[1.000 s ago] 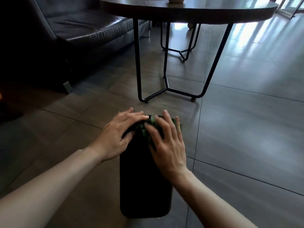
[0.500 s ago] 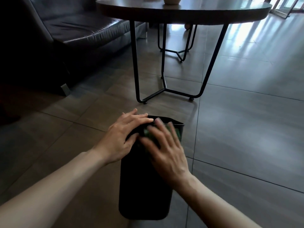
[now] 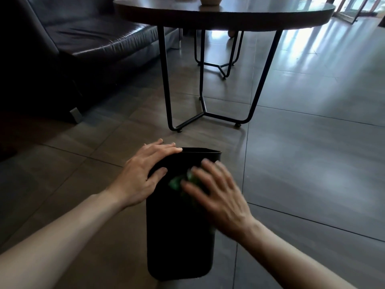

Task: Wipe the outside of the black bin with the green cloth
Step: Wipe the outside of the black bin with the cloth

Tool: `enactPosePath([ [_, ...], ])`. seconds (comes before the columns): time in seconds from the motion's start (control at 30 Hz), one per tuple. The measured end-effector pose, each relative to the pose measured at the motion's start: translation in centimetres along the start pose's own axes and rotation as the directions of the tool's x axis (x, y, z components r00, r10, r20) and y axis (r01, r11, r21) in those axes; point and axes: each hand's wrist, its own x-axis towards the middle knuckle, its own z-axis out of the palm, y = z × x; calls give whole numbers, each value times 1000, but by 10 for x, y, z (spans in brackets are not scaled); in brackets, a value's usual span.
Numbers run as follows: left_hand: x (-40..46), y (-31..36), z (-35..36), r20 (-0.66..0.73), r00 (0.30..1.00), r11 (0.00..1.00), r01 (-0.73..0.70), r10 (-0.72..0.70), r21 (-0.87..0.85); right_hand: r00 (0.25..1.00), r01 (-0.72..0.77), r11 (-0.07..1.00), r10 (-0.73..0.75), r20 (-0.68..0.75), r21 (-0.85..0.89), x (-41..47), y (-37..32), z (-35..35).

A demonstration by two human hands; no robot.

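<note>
Directly below the camera, a tall black plastic bin [image 3: 179,236] with a rectangular mouth lies tipped on the grey tiled floor [image 3: 312,163], its open rim pointing away from the person toward a round dark wooden table [image 3: 225,15] on thin black metal legs. A dark leather sofa [image 3: 83,38] sits well to the bin's left.

The person's left hand [image 3: 143,174] rests flat on the bin's upper left edge near the rim, fingers [image 3: 164,150] stretched out side by side and thumb pressed to the wall, steadying it without closing round anything. The right hand [image 3: 218,195], blurred, presses down on a crumpled green cloth [image 3: 177,182] against the bin's upward-facing side, just below the rim; its fingers [image 3: 200,172] are spread apart over the cloth, holding it by palm pressure, not in a pinch.

The bin looks light and thin-walled, with a smooth, probably slippery surface, so it would likely slide or roll under a firm stroke unless braced. The stiff rim seems the surest place to hold, where the left hand already sits. The cloth is soft and bunches readily; a flat, spread hand should keep it from slipping out.
</note>
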Motion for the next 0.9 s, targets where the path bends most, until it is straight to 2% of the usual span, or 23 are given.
enactPosePath([
  [0.03,0,0,1,2,1000,1000,-4,4,1,987,-154,988,155,-39,13,11,4,-3],
  [0.07,0,0,1,0,1000,1000,-7,7,3,968,-241,970,242,-68,21,18,1,-3],
  [0.1,0,1,1,-4,1000,1000,-9,9,5,963,-259,966,259,-78,17,18,-8,0],
  [0.13,1,2,1,-6,1000,1000,-12,13,11,976,-204,979,204,-72,6,11,-21,6],
  [0.2,1,1,0,8,999,998,-38,38,43,996,94,995,-95,-2,-16,-21,-53,21],
  [0.27,0,1,-1,32,996,991,-88,85,102,911,391,919,-378,164,-54,-51,-72,29],
  [0.3,-1,3,0,43,993,986,-113,109,125,874,459,885,-434,218,-78,-60,-73,29],
  [0.33,-1,5,1,50,991,981,-130,124,144,873,462,883,-436,217,-83,-60,-71,28],
  [0.4,0,7,3,51,990,975,-139,132,174,951,302,953,-298,83,-40,-42,-58,21],
  [0.47,2,9,3,50,990,968,-140,133,209,998,26,1000,-26,-51,9,-16,-41,12],
  [0.53,2,11,4,50,991,962,-132,124,237,970,-209,977,213,-115,48,6,-30,8],
  [0.57,1,11,4,47,993,964,-120,112,239,957,-254,965,260,-130,61,12,-33,9],
  [0.6,0,10,4,43,994,967,-106,98,234,961,-237,969,244,-133,66,10,-40,12],
  [0.63,-1,10,3,40,996,970,-92,85,227,979,-161,985,168,-118,64,0,-49,16],
  [0.7,-2,9,0,41,997,972,-77,70,221,991,133,991,-132,-23,29,-32,-68,28],
  [0.77,-4,10,0,43,996,973,-80,73,217,926,363,932,-359,117,-14,-55,-68,28],
  [0.8,-5,10,1,41,997,974,-75,68,212,917,385,923,-380,125,-23,-56,-63,27],
  [0.83,-4,11,2,32,998,976,-64,59,208,938,337,941,-334,87,-15,-48,-56,25],
  [0.9,-4,12,3,17,999,977,-39,36,210,998,51,996,-49,-34,66,-24,-43,16],
])
